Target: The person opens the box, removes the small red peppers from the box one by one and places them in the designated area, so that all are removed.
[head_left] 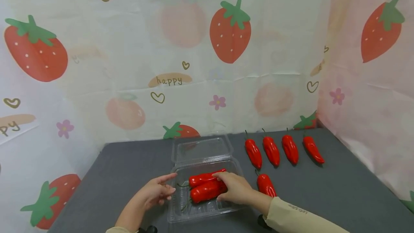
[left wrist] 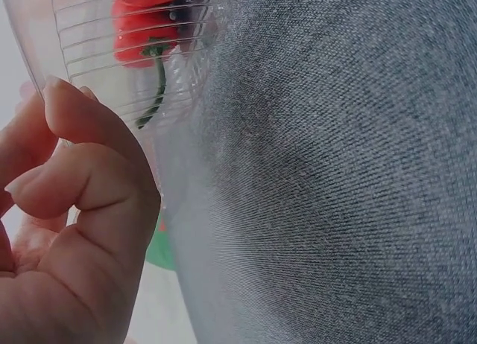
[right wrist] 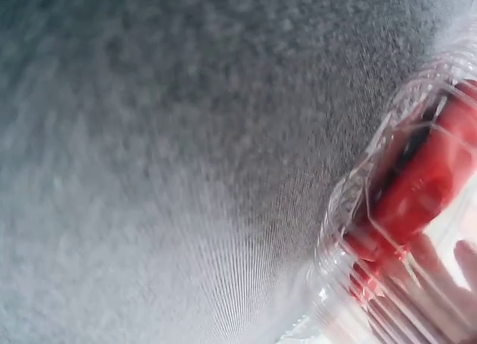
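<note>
Two red chili peppers lie side by side in an open clear plastic clamshell box (head_left: 220,209), stems to the left. The nearer red pepper (head_left: 204,192) has my right hand (head_left: 237,188) round its right end, thumb on the near side and fingers on the far side. The farther pepper (head_left: 201,179) lies against it, its tip partly behind my fingertips. My left hand (head_left: 155,191) is at the box's left edge, index finger extended toward the rim, holding nothing. In the right wrist view, the box wall partly blurs a pepper (right wrist: 417,202).
A row of several red peppers (head_left: 271,151) lies at the back right of the grey table (head_left: 139,161). Another pepper (head_left: 266,185) lies right of the box, partly behind my right forearm. The box's lid (head_left: 203,149) leans back, open. A strawberry-print curtain (head_left: 136,64) hangs behind.
</note>
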Demonstrator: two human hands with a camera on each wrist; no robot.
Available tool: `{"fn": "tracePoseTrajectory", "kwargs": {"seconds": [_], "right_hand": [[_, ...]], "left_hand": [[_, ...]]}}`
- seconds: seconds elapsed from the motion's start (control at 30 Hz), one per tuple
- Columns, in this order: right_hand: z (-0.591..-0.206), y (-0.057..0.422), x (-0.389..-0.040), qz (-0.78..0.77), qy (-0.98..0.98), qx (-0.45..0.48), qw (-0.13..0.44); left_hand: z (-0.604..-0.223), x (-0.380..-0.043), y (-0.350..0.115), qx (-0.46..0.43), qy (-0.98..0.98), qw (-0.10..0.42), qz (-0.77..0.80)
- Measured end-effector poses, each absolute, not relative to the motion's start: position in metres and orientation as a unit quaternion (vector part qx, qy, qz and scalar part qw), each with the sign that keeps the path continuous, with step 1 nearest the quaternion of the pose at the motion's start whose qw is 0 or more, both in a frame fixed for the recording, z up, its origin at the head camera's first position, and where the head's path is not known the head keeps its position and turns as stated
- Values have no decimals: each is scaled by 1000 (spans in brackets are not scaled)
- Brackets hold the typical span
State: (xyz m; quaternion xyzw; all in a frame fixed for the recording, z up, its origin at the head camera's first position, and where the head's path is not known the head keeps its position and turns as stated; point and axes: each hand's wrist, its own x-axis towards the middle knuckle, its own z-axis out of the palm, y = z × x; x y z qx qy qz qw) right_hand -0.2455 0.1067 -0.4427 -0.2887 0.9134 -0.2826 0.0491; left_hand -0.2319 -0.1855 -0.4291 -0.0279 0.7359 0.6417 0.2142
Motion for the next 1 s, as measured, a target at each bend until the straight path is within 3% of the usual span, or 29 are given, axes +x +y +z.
{"fn": "tracePoseTrajectory", "kwargs": {"seconds": [0.2,0.63,1.0], "right_hand": [[-442,105,-246,-253,918,-300,64],[-441,100,-248,-259,906,-296,156],[-458,99,-260,-301,887,-314,155]], "left_hand": [[-430,-232,-186,-36,735,214,643],[-430,-232,-185,-52,733,216,643],[-429,-231,-185,-52,733,214,643]]}}
